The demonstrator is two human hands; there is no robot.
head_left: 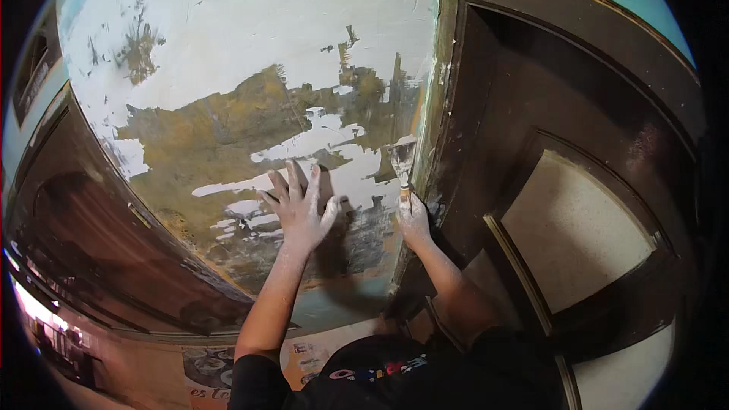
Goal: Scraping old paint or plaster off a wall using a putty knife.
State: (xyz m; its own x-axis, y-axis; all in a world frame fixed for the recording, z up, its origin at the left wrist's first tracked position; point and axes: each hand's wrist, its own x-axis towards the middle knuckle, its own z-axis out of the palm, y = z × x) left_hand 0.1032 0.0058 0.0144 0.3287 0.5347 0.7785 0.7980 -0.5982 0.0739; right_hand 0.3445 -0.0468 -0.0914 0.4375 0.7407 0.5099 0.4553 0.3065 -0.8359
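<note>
My right hand (412,220) is closed round the handle of a putty knife (402,161), its blade up against the wall near the door frame. White putty sticks to the blade. My left hand (302,209) is spread at the wall (205,133), fingers apart and nothing in it; whether the palm touches cannot be told. Both hands and forearms are dusted white. Around them the wall has a brownish-grey bare patch crossed by white putty streaks (315,137), with a smooth white coat above.
A dark brown wooden door frame (448,99) stands right of the wall, beside a dark door with a pale panel (577,231). At left is another brown wooden door (114,212). A printed sheet (209,372) lies low, near my left arm.
</note>
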